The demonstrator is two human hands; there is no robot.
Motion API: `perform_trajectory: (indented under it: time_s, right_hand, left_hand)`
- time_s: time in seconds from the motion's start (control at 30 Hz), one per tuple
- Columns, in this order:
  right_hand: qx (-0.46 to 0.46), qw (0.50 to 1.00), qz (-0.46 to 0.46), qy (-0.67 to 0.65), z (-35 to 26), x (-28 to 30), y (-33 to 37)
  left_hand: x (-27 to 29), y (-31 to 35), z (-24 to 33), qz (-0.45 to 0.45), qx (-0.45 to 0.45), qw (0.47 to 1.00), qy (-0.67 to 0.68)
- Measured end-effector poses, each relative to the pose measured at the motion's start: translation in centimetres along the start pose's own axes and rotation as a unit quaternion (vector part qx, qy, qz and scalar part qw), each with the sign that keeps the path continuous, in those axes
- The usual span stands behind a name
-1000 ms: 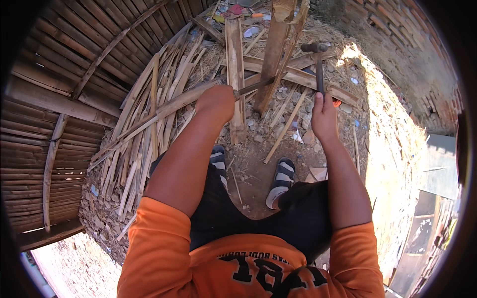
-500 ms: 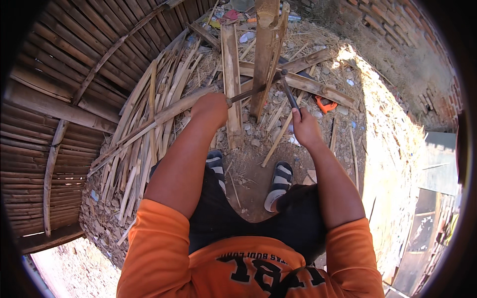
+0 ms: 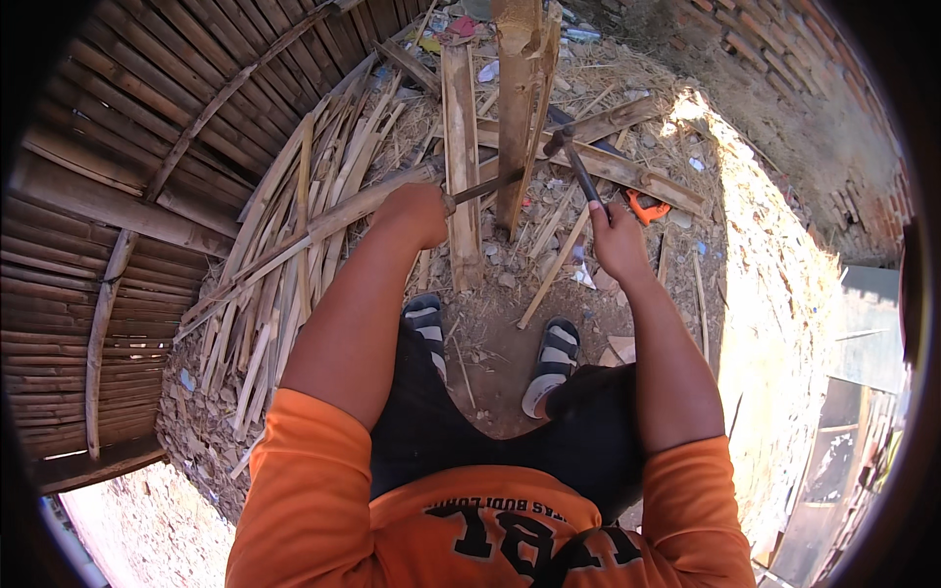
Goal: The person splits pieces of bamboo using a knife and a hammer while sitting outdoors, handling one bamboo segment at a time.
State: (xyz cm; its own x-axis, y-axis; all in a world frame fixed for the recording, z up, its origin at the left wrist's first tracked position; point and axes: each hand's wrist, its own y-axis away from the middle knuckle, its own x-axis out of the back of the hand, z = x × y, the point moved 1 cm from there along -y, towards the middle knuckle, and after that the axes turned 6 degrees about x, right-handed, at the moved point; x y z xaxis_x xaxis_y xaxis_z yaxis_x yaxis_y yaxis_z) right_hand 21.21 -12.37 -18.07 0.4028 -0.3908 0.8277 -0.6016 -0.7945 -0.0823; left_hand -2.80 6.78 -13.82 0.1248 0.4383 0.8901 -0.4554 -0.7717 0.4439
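Note:
My left hand (image 3: 412, 216) is wrapped round the handle of a large knife (image 3: 487, 185). Its dark blade points right and meets an upright length of bamboo (image 3: 517, 88), which is split lengthwise with a gap along its right side. How deep the blade sits in the bamboo is hard to make out. In my right hand (image 3: 621, 242) is a hammer (image 3: 582, 179), gripped by its dark handle. The hammer's head is up and to the left, just right of the bamboo, near the blade's far end. A halved bamboo piece (image 3: 459, 147) lies behind the blade, left of the upright one.
Many split bamboo strips (image 3: 294, 225) are heaped at the left, beside a bamboo-slat wall (image 3: 108, 245). Crossed bamboo pieces (image 3: 627, 169) and an orange handle (image 3: 648, 208) lie at the right. A brick wall (image 3: 784, 49) rises at the far right. Rubble and straw cover the ground.
My right hand has moved slightly right and up, tilting the hammer's handle further right. The bamboo has leaned or shifted slightly left. My left hand and the knife have barely moved.

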Motion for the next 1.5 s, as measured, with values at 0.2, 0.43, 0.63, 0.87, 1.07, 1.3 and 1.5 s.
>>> perform_trajectory:
  time_s: [0.2, 0.43, 0.63, 0.87, 1.07, 1.3, 1.5]
  right_hand:
    - [0.014, 0.982, 0.094, -0.161, -1.7, 1.6, 0.0]
    - [-0.016, 0.999, -0.030, -0.018, 0.7, -0.2, -0.2]
    - [0.023, 0.987, 0.097, -0.122, -0.7, 0.1, 0.1]
    - [-0.007, 0.999, -0.037, -0.030, 0.8, 0.1, -0.8]
    - [-0.032, 0.994, 0.051, -0.090, -1.2, 0.6, 0.1]
    - [0.012, 1.000, 0.021, -0.017, -0.5, 0.1, -0.5]
    - [-0.014, 0.993, 0.071, -0.093, -1.2, 0.1, 0.5]
  left_hand:
    - [-0.4, -0.5, 0.0, -0.004, 0.001, 1.000, 0.003]
    - [-0.9, -1.1, -0.7, -0.006, -0.012, 1.000, -0.023]
    - [-0.8, -0.9, -0.1, -0.013, -0.002, 1.000, -0.005]
    - [-1.4, -1.4, -0.7, 0.002, -0.001, 1.000, -0.008]
    - [-0.9, -1.0, 0.3, -0.009, -0.002, 1.000, -0.019]
    - [-2.6, -2.1, -0.9, 0.004, -0.012, 0.999, -0.031]
    - [-2.6, -2.3, -0.1, -0.007, -0.008, 1.000, -0.029]
